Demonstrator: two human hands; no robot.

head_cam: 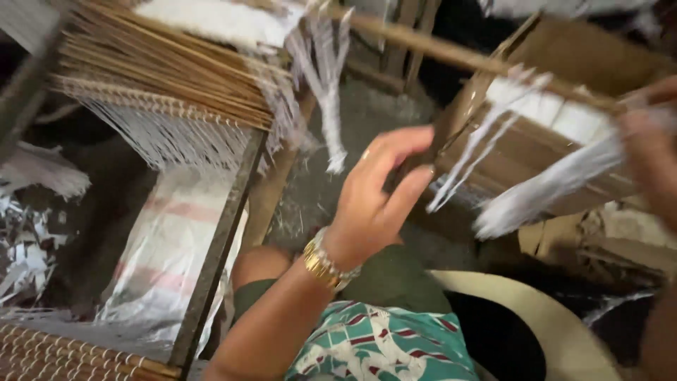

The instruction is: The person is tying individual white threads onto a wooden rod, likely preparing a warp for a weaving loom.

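A thin wooden stick (451,53) runs slanted across the upper right, with white fibre strands (525,194) hanging from it in tassels. My left hand (374,204), with a gold bracelet on the wrist, is raised in the middle. Its fingers are spread and reach toward the hanging strands, and nothing sits clearly in its grip. My right hand (652,152) is blurred at the right edge. It is closed around the stick's far end, where white strands cross it.
A stack of similar sticks with white fringes (162,77) lies on a metal frame (222,240) at upper left. A cardboard box (585,56) stands behind the stick. A white woven sack (166,254), shredded white scraps (28,247) and a cream chair rim (550,317) lie below.
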